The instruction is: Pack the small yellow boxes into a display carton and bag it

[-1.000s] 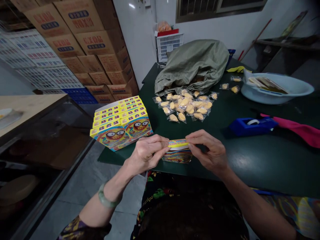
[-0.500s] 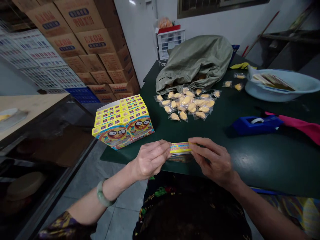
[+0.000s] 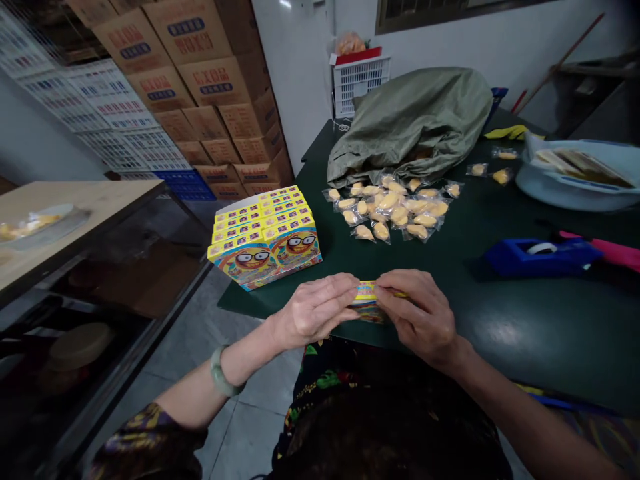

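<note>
Between my two hands, at the near edge of the dark green table (image 3: pixel 505 287), is a small yellow printed carton (image 3: pixel 367 293). My left hand (image 3: pixel 320 308) is closed on its left end, fingers along the top. My right hand (image 3: pixel 417 313) grips the right end, and its fingers cover part of the top. Much of the carton is hidden by the hands. Left of them stands a block of matching yellow cartons (image 3: pixel 265 233) with a cartoon face in glasses on the front. Beyond my hands lies a pile of small, clear-wrapped yellow pieces (image 3: pixel 395 207).
A grey-green sack (image 3: pixel 415 120) slumps behind the pile. On the right are a blue tape dispenser (image 3: pixel 540 257), a pink cloth (image 3: pixel 617 252) and a light blue basin (image 3: pixel 555 190). Brown boxes (image 3: pixel 210 80) are stacked at the back left, beyond a wooden-topped table (image 3: pixel 105 200).
My fingers have shifted inward along the carton's top, covering more of it, and more of its printed front shows. The whole view has swung slightly left.
</note>
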The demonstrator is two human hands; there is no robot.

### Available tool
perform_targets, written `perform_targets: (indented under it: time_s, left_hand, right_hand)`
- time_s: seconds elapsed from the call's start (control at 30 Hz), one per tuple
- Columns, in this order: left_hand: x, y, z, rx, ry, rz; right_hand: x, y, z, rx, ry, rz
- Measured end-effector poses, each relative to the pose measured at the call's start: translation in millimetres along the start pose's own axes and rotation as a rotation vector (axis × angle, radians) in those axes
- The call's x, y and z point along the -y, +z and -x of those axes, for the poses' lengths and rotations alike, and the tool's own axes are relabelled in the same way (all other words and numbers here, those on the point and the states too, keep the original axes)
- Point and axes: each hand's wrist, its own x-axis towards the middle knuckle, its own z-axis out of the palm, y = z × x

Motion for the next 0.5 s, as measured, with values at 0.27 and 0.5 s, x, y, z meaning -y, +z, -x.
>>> perform_targets:
  time_s: [0.27, 0.5]
  left_hand:
    - [-3.1, 16.6, 13.1, -0.134, -0.107, 0.205]
    - [0.0, 31.5, 15.6, -0.257, -0.246, 0.304]
  right_hand:
    - [0.0, 6.6, 7.7, -0.031, 0.007, -0.098]
    - [-0.8, 13.0, 2.5, 0.000, 0.088, -0.032]
